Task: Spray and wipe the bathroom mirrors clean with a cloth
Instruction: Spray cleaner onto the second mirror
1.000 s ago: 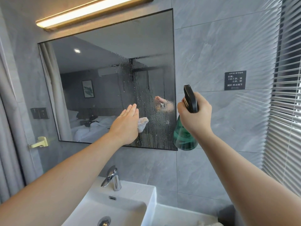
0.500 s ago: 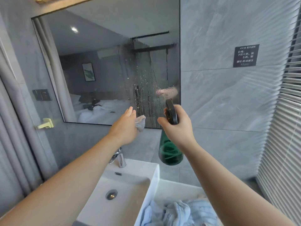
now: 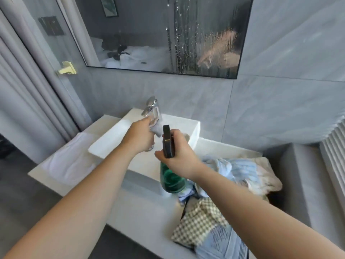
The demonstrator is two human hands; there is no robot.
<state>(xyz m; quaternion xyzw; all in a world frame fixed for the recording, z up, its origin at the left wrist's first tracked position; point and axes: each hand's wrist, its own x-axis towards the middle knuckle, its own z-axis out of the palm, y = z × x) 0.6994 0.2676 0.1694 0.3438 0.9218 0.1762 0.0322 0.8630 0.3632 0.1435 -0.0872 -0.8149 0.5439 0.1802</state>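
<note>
The wall mirror [image 3: 149,34] hangs above the basin, its right part streaked with running droplets. My left hand [image 3: 139,136] grips a small grey cloth [image 3: 156,128] over the white basin [image 3: 112,139], well below the mirror. My right hand [image 3: 179,156] holds the green spray bottle [image 3: 170,179] by its black head [image 3: 168,142], the bottle hanging down over the counter. Both hands are close together, apart from the glass.
A chrome tap [image 3: 151,107] stands at the basin's back. A heap of blue and checked cloths [image 3: 224,184] lies on the white counter [image 3: 140,208] to the right. A folded white towel [image 3: 69,161] lies left. Curtain at left, blinds at far right.
Both hands have dropped from mirror height down to over the basin and counter. The view has tilted downward, so only the mirror's lower part shows.
</note>
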